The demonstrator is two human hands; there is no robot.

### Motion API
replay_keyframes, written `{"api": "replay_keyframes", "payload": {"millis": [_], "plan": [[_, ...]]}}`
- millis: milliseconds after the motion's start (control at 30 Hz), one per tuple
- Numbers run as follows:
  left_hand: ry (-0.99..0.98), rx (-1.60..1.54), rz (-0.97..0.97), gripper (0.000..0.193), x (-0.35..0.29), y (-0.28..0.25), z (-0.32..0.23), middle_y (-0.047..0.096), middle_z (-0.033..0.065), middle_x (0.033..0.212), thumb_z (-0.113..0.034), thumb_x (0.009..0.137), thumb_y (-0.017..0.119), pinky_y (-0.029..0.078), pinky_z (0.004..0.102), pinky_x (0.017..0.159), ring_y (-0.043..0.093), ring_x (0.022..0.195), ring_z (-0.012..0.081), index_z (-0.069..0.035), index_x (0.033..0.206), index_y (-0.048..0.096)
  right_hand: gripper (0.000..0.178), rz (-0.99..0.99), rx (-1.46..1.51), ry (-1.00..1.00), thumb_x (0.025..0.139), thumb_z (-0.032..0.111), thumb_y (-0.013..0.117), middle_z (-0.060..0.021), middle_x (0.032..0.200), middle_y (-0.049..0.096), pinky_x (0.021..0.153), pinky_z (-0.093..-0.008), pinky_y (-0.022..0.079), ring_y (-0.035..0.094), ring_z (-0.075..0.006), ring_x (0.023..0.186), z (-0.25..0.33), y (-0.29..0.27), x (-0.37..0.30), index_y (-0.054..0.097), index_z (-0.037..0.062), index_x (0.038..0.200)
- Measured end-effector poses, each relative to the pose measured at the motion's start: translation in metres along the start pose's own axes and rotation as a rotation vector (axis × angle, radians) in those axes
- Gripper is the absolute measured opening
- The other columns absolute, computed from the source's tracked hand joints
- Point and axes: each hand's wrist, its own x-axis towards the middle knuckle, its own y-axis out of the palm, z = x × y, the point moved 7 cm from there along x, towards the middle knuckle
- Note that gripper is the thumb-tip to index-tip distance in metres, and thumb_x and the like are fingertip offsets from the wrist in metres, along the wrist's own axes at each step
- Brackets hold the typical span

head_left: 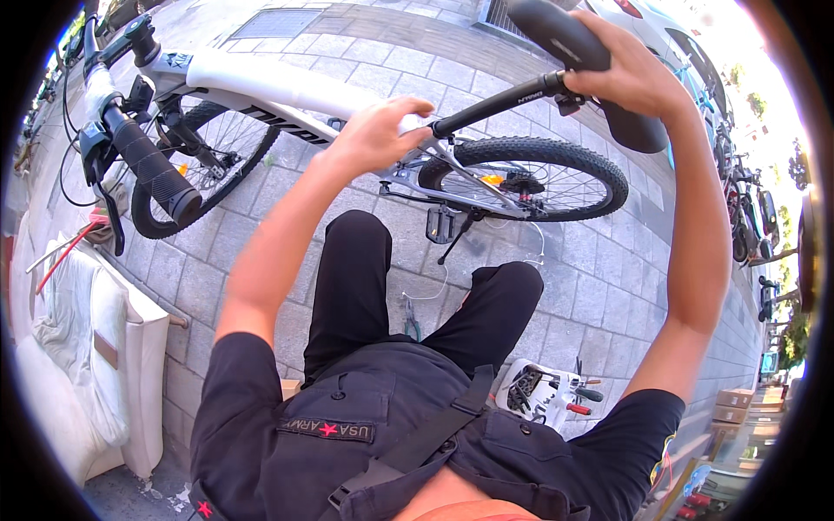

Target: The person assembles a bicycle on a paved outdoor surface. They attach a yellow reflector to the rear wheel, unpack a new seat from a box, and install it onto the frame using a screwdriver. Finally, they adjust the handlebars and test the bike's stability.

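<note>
A grey-and-white bicycle (300, 126) stands across in front of me, its top tube wrapped in white padding (269, 78). With curled fingers, my left hand (382, 135) holds the frame where the top tube meets the seat tube, beside the seatpost clamp. Part of the frame is hidden under that hand. My right hand (630, 69) grips the black saddle (565, 36) from the right side, fingers wrapped over its middle. A black seatpost (499, 106) runs from the saddle down into the frame. The rear wheel (608, 178) and a pedal (440, 225) are below.
Pliers (411, 319) lie on the paving between my knees, near a thin white cord (446, 282). A white tool container (530, 391) stands at lower right. At left are the handlebar grip (156, 165) and a worn white padded seat (78, 347). Parked bikes (743, 208) stand far right.
</note>
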Motion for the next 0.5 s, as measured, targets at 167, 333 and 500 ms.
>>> {"api": "replay_keyframes", "payload": {"millis": [167, 333, 500], "plan": [[-0.19, 0.449, 0.548, 0.043, 0.054, 0.056, 0.045, 0.076, 0.0147, 0.117, -0.027, 0.09, 0.076, 0.056, 0.0452, 0.096, 0.071, 0.112, 0.0358, -0.008, 0.128, 0.072, 0.048, 0.309, 0.291, 0.224, 0.087, 0.02, 0.078, -0.0131, 0.097, 0.075, 0.078, -0.0343, 0.059, 0.073, -0.0196, 0.085, 0.015, 0.003, 0.035, 0.058, -0.0024, 0.125], [-0.197, 0.381, 0.671, 0.03, 0.065, 0.073, 0.058, 0.077, 0.0171, 0.109, -0.025, 0.089, 0.075, 0.056, 0.0476, 0.093, 0.072, 0.106, 0.0373, -0.014, 0.117, 0.078, 0.058, 0.277, 0.068, 0.169, 0.079, 0.032, 0.08, -0.0162, 0.102, 0.075, 0.086, -0.0374, 0.057, 0.073, -0.0247, 0.096, 0.061, -0.031, 0.029, 0.062, -0.0005, 0.123], [-0.176, 0.356, 0.496, 0.028, 0.074, 0.081, 0.098, 0.076, 0.0197, 0.109, -0.012, 0.088, 0.07, 0.057, 0.0479, 0.089, 0.072, 0.102, 0.0394, -0.011, 0.114, 0.079, 0.059, 0.259, 0.012, 0.242, 0.081, 0.033, 0.079, -0.0184, 0.107, 0.073, 0.09, -0.0398, 0.055, 0.071, -0.0287, 0.099, 0.027, 0.003, 0.052, 0.061, 0.0003, 0.127]]}}
